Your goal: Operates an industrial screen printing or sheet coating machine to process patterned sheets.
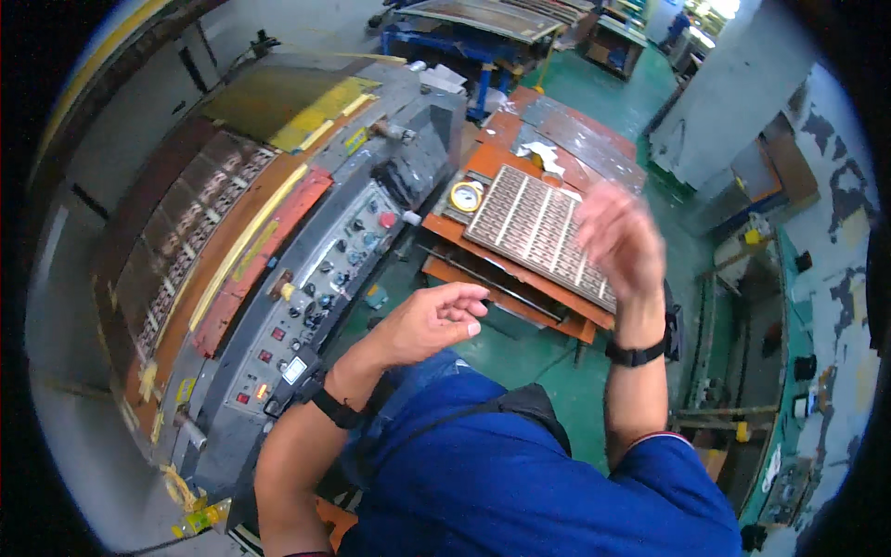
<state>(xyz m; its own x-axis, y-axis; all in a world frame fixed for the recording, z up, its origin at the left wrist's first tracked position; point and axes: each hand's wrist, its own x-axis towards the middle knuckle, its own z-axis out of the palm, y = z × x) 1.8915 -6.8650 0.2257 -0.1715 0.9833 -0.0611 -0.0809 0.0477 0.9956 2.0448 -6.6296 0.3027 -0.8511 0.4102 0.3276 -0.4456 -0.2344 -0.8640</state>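
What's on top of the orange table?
On the orange table lie a ribbed metal plate and a round yellow-rimmed gauge. The raised right hand covers the plate's right part; what's beneath the plate is hidden.

Orange bench (464,241) carries slotted board (543,232), gauge (465,197).

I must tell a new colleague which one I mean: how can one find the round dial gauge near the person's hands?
Start at the orange work table right of the grey control panel. A large metal plate with rows of small slots lies on it; the round dial gauge sits at that plate's left corner, above the left hand. It alone is circular, with a yellow rim and pale face.
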